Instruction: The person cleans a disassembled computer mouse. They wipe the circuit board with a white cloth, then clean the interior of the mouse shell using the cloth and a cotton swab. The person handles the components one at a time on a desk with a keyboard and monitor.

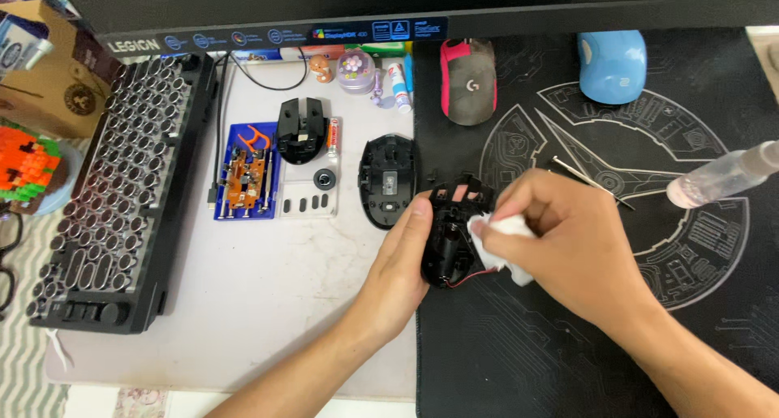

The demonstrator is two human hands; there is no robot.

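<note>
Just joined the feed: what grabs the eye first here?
At centre, the left hand grips an opened black plastic mouse shell while the right hand presses a white tissue wad into it. Far left lies a black round-keyed keyboard; a sky-blue mouse sits top right.

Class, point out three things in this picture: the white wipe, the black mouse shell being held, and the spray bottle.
Wipe [499, 227], head view, on the bare fold by the right fingertips.
Mouse shell [449, 238], head view, on its dark inner wall.
Spray bottle [718, 177], head view, on the clear body.
</note>
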